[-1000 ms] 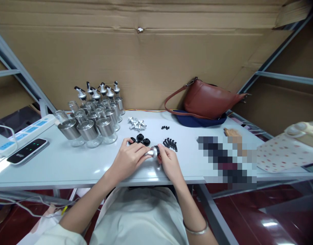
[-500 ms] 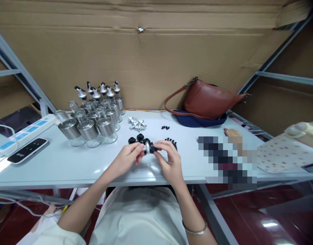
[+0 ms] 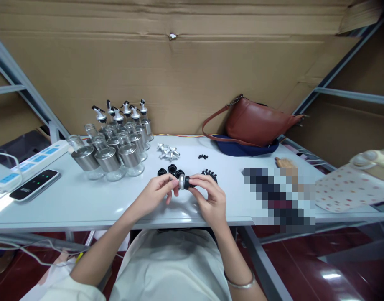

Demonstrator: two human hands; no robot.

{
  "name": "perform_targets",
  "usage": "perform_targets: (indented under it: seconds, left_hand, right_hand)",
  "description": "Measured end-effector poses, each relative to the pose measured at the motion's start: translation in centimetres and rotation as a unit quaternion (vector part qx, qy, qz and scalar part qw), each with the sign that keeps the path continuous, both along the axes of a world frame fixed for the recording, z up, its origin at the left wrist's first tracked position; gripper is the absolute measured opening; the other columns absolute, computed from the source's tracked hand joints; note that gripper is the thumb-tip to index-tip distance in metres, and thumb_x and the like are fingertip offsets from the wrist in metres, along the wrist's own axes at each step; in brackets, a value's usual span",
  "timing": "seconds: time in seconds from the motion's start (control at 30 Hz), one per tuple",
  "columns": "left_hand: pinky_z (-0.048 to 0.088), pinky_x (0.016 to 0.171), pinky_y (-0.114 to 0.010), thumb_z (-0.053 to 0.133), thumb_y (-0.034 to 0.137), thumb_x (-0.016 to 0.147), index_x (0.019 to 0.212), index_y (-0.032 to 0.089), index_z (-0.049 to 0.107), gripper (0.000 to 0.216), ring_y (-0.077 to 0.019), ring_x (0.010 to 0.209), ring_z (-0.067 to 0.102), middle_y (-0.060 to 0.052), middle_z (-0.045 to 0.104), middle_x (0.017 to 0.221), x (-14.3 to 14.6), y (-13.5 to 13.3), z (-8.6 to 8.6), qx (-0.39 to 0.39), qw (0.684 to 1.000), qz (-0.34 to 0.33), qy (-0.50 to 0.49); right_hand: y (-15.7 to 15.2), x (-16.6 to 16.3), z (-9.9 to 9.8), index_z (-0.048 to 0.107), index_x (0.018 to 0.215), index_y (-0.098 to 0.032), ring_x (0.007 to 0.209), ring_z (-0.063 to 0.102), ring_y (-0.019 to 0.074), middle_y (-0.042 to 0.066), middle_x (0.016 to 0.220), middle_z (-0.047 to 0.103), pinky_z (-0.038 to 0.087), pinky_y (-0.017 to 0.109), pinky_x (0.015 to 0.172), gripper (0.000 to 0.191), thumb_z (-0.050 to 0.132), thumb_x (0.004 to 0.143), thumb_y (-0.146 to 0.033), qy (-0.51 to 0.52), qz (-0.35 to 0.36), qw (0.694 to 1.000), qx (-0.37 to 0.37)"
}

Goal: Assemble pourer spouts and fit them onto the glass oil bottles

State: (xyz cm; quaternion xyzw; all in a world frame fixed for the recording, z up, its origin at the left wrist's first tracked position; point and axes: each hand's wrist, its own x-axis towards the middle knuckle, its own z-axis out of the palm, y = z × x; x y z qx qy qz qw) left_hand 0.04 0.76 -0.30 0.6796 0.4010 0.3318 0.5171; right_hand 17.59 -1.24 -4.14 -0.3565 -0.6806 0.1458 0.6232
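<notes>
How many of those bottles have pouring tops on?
6, at the far side of the bottle cluster: front left top, front middle top, front right top, back left top, back middle top, back right top. More might be hidden.

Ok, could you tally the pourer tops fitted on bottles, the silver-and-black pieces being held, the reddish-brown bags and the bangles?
Fitted pourer tops: 6
Held silver-and-black piece: 1
Reddish-brown bag: 1
Bangle: 1
Total: 9

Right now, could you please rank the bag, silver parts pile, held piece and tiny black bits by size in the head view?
Bag
Silver parts pile and held piece: order unsure, the latter partly hidden
Tiny black bits
</notes>
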Motion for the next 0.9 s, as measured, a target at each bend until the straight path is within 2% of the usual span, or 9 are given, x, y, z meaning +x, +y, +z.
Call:
perform_targets:
  seconds: [0.1, 0.2, 0.3, 0.4, 0.5, 0.6, 0.73, 0.8, 0.9]
  left_hand:
    - [0.041, 0.056, -0.022, 0.047, 0.046, 0.088, 0.082, 0.015, 0.056, 0.033, -0.0071, 0.049, 0.049, 0.001, 0.060, 0.072, -0.05, -0.14, 0.05, 0.017, 1.000, -0.004, 0.021]
    - [0.043, 0.061, -0.023, 0.047, 0.043, 0.089, 0.091, 0.016, 0.060, 0.029, -0.0098, 0.057, 0.053, 0.000, 0.063, 0.075, 0.07, -0.30, 0.00, 0.108, 0.990, 0.015, 0.086]
    - [0.043, 0.074, -0.027, 0.046, 0.038, 0.091, 0.094, 0.018, 0.063, 0.026, -0.0140, 0.073, 0.058, -0.002, 0.068, 0.084, 0.26, -0.34, -0.27, 0.237, 0.957, 0.033, 0.162]
    - [0.041, 0.080, -0.028, 0.041, 0.035, 0.095, 0.095, 0.018, 0.063, 0.028, -0.0152, 0.082, 0.059, -0.004, 0.069, 0.091, 0.31, -0.25, -0.62, 0.331, 0.922, 0.014, 0.199]
    - [0.040, 0.079, -0.028, 0.037, 0.035, 0.097, 0.096, 0.017, 0.062, 0.031, -0.0147, 0.080, 0.059, -0.005, 0.069, 0.089, 0.27, -0.15, -0.87, 0.382, 0.895, -0.002, 0.231]
    - [0.038, 0.078, -0.030, 0.035, 0.036, 0.097, 0.094, 0.017, 0.062, 0.033, -0.0135, 0.073, 0.057, -0.004, 0.069, 0.087, 0.34, -0.22, -0.86, 0.400, 0.882, 0.004, 0.249]
    - [0.036, 0.077, -0.031, 0.037, 0.038, 0.095, 0.079, 0.018, 0.060, 0.034, -0.0126, 0.062, 0.051, 0.000, 0.066, 0.069, 0.65, -0.63, -0.49, 0.336, 0.911, 0.057, 0.232]
    - [0.038, 0.071, -0.029, 0.038, 0.041, 0.093, 0.070, 0.019, 0.055, 0.035, -0.0135, 0.060, 0.050, 0.002, 0.059, 0.055, 0.78, -0.80, -0.31, 0.242, 0.949, 0.080, 0.184]
    - [0.035, 0.052, -0.024, 0.037, 0.049, 0.089, 0.067, 0.019, 0.048, 0.039, -0.0108, 0.042, 0.043, 0.005, 0.049, 0.041, 0.79, -0.74, -0.18, 0.037, 0.995, 0.057, 0.067]
  right_hand:
    - [-0.11, 0.03, 0.01, 0.069, 0.095, -0.023, 0.082, 0.062, 0.0184, 0.006, 0.090, 0.067, 0.051, 0.034, 0.075, 0.015, 0.061, 0.083, -0.020, 0.016, -0.007, 0.999, -0.044]
    - [-0.13, 0.03, 0.07, 0.067, 0.090, -0.020, 0.071, 0.058, 0.0162, 0.003, 0.075, 0.062, 0.048, 0.030, 0.068, 0.013, 0.059, 0.083, -0.028, 0.024, -0.019, 0.993, -0.115]
    - [0.01, 0.00, 0.12, 0.063, 0.080, -0.018, 0.061, 0.052, 0.0134, 0.000, 0.063, 0.055, 0.043, 0.025, 0.059, 0.022, 0.051, 0.087, -0.035, 0.019, -0.022, 0.983, -0.179]
    - [0.22, -0.04, 0.02, 0.051, 0.063, -0.018, 0.051, 0.042, 0.0108, -0.003, 0.053, 0.045, 0.034, 0.024, 0.051, 0.038, 0.042, 0.091, -0.042, 0.001, -0.015, 0.974, -0.224]
    - [0.40, -0.06, -0.27, 0.039, 0.054, -0.020, 0.047, 0.035, 0.0097, -0.004, 0.047, 0.036, 0.028, 0.024, 0.047, 0.046, 0.039, 0.091, -0.047, -0.002, -0.008, 0.967, -0.256]
    - [0.42, 0.00, -0.40, 0.039, 0.055, -0.020, 0.047, 0.034, 0.0097, -0.005, 0.047, 0.034, 0.028, 0.024, 0.046, 0.047, 0.039, 0.091, -0.048, 0.012, -0.001, 0.963, -0.268]
    - [0.24, 0.11, -0.16, 0.060, 0.075, -0.018, 0.057, 0.049, 0.0122, -0.001, 0.062, 0.054, 0.040, 0.024, 0.056, 0.028, 0.048, 0.089, -0.038, 0.024, 0.027, 0.975, -0.217]
    - [0.14, 0.13, -0.08, 0.065, 0.090, -0.019, 0.071, 0.056, 0.0148, 0.003, 0.078, 0.062, 0.046, 0.027, 0.066, 0.016, 0.055, 0.086, -0.031, 0.036, 0.039, 0.985, -0.167]
    - [0.03, 0.13, -0.12, 0.068, 0.095, -0.022, 0.084, 0.060, 0.0175, 0.005, 0.089, 0.064, 0.049, 0.031, 0.075, 0.014, 0.062, 0.082, -0.024, 0.056, 0.057, 0.990, -0.111]
